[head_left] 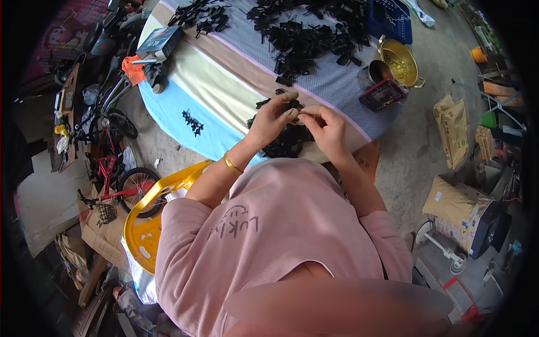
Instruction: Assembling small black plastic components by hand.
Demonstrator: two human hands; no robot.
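My left hand (272, 119) and my right hand (328, 130) meet over the near edge of the cloth-covered table, fingertips pinched close together. Tan covers wrap some of the fingertips. Whatever they grip is too small and too hidden by the fingers to name. Below them lies a pile of small black parts (283, 143), partly covered by my hands. A much larger heap of black parts (306, 36) spreads over the far side of the table. To the left, a small cluster of black pieces (192, 123) rests on the cloth's blue stripe.
At the table's right side are a phone (383, 96), a metal cup (375, 73), a golden pot (414, 72) with small pieces inside, and a blue basket (390, 28). A box (161, 42) stands far left. A yellow chair (140, 233) and red bicycle (112, 194) are at left.
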